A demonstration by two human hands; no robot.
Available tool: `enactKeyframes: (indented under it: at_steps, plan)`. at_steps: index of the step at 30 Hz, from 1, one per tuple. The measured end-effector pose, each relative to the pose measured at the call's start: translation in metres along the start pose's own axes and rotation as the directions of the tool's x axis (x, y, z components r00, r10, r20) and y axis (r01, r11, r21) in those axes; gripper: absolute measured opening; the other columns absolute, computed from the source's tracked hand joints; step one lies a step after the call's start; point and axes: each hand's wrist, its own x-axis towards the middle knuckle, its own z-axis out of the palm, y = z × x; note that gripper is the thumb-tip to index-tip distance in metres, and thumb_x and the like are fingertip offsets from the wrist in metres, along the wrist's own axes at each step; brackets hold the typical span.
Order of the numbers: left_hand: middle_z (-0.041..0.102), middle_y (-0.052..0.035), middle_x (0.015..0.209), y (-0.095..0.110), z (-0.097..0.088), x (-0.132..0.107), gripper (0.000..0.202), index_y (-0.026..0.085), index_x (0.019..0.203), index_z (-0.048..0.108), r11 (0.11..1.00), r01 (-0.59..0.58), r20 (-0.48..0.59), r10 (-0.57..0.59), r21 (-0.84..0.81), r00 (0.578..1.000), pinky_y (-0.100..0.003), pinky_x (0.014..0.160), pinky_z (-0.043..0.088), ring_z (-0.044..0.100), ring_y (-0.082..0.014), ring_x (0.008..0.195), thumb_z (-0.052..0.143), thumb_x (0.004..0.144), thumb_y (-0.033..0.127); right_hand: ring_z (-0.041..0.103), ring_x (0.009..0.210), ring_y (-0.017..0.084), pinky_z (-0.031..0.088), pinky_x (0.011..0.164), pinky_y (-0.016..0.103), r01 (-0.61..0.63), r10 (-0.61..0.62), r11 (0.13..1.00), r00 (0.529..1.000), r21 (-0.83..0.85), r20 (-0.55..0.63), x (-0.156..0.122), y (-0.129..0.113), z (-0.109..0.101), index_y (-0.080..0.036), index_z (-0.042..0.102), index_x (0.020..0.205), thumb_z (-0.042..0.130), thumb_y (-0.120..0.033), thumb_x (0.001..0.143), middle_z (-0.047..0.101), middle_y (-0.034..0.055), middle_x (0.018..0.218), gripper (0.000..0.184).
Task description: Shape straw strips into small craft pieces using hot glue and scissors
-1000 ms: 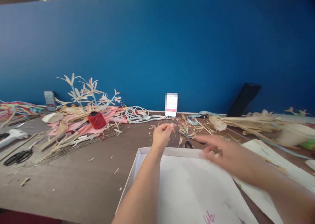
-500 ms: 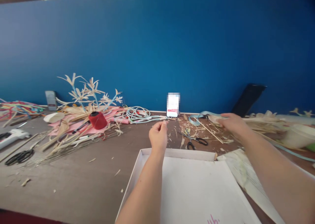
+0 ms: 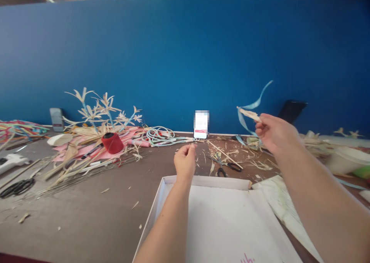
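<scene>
My right hand [image 3: 273, 132] is raised above the brown table [image 3: 86, 213], closed on a dried pale leaf strip [image 3: 248, 113] with a light blue ribbon [image 3: 254, 103] curling up from it. My left hand [image 3: 185, 163] hovers just beyond the far edge of a white shallow box [image 3: 225, 220], fingers pinched together on something too thin to make out. Small black-handled scissors [image 3: 227, 166] lie on the table between the two hands, among straw scraps.
A blue partition [image 3: 185, 54] backs the table. At left lie dried straw flowers [image 3: 98, 108], a red thread spool [image 3: 112, 142], pink paper, a coiled cable [image 3: 158, 135], black scissors [image 3: 15, 186] and a white tool [image 3: 11, 161]. A phone [image 3: 201, 124] leans on the wall. Dried leaves and a white tub [image 3: 345, 159] sit at right.
My right hand swept from over the box to the leaf pile at right, took hold of a leaf strip with blue ribbon and lifted it. My left hand stayed nearly still.
</scene>
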Motion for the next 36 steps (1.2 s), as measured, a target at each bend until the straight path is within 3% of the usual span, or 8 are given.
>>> enactKeyframes:
  at_steps: [4,9,11,13,21,26,32,36]
  plan:
    - [0.054,0.0022,0.056,0.003,0.002,-0.002,0.029,0.017,0.081,0.071,1.000,0.028,0.041,-0.027,-0.010,0.999,-0.020,0.047,0.030,0.040,-0.0079,0.047,0.055,0.074,0.040,0.051,0.059,0.006,0.042,0.050,0.014,0.072,-0.073,0.997,0.997,0.013,0.030,0.004,0.000,-0.003,-0.015,0.054,0.094,0.067,-0.009,0.069,0.055,0.0004,0.071,0.029]
    - [0.053,0.0022,0.055,0.007,0.003,-0.004,0.029,0.015,0.082,0.071,0.999,0.038,0.026,-0.038,-0.010,0.999,-0.019,0.047,0.031,0.043,-0.0084,0.049,0.055,0.074,0.038,0.054,0.052,0.007,0.042,0.039,0.014,0.328,-0.328,0.944,0.945,0.045,-0.006,0.012,0.004,-0.002,-0.017,0.054,0.109,0.063,-0.010,0.069,0.061,0.0016,0.075,0.041]
    - [0.054,0.0019,0.056,0.005,0.003,-0.004,0.029,0.015,0.081,0.071,1.000,0.022,0.041,-0.022,0.010,0.999,-0.019,0.047,0.032,0.043,-0.0083,0.049,0.055,0.075,0.038,0.056,0.054,0.008,0.043,0.040,0.013,0.266,-0.267,0.963,0.964,0.047,0.016,0.011,0.013,-0.003,-0.016,0.057,0.105,0.064,-0.007,0.068,0.063,0.0027,0.076,0.039]
    - [0.056,0.0016,0.057,0.003,0.003,-0.003,0.030,0.016,0.082,0.071,0.999,0.004,0.063,-0.006,0.033,0.998,-0.019,0.047,0.032,0.043,-0.0083,0.048,0.054,0.075,0.039,0.056,0.055,0.007,0.044,0.041,0.011,0.087,-0.090,0.995,0.994,0.054,0.063,0.007,0.027,-0.004,-0.013,0.061,0.095,0.063,-0.003,0.066,0.064,0.0042,0.075,0.030]
    - [0.059,0.0010,0.060,-0.002,0.004,-0.003,0.029,0.017,0.081,0.071,0.988,-0.066,0.162,0.043,0.139,0.986,-0.021,0.054,0.037,0.049,-0.0106,0.055,0.052,0.077,0.039,0.060,0.065,0.008,0.050,0.051,0.012,-0.209,0.200,0.977,0.969,0.052,0.143,-0.033,0.099,0.006,-0.019,0.065,0.088,0.065,-0.006,0.067,0.067,0.0021,0.084,0.024]
    - [0.062,-0.0005,0.064,-0.005,0.005,-0.004,0.029,0.017,0.082,0.071,0.979,-0.100,0.208,0.061,0.180,0.976,-0.023,0.060,0.040,0.054,-0.0129,0.061,0.051,0.078,0.038,0.062,0.073,0.011,0.051,0.057,0.015,-0.242,0.240,0.970,0.958,-0.007,0.159,-0.042,0.108,0.009,-0.020,0.064,0.095,0.067,-0.010,0.067,0.068,0.0030,0.092,0.030]
    - [0.065,-0.0083,0.098,-0.009,0.012,-0.004,0.046,0.016,0.111,0.061,0.992,-0.108,0.250,0.088,0.069,0.964,-0.025,0.071,0.046,0.058,-0.0147,0.077,0.064,0.070,0.038,0.063,0.082,0.014,0.051,0.067,0.021,-0.264,0.292,0.954,0.925,-0.141,0.245,-0.068,0.105,0.014,-0.020,0.063,0.098,0.068,-0.020,0.069,0.069,0.0032,0.093,0.030]
    - [0.067,-0.0072,0.091,-0.008,0.011,-0.005,0.038,0.016,0.105,0.063,0.997,-0.079,0.344,0.074,0.002,0.936,-0.024,0.065,0.046,0.059,-0.0149,0.075,0.061,0.072,0.035,0.063,0.089,0.019,0.051,0.073,0.028,-0.273,0.339,0.936,0.874,-0.224,0.348,-0.085,0.106,0.020,-0.019,0.063,0.097,0.069,-0.027,0.069,0.068,0.0049,0.093,0.030]
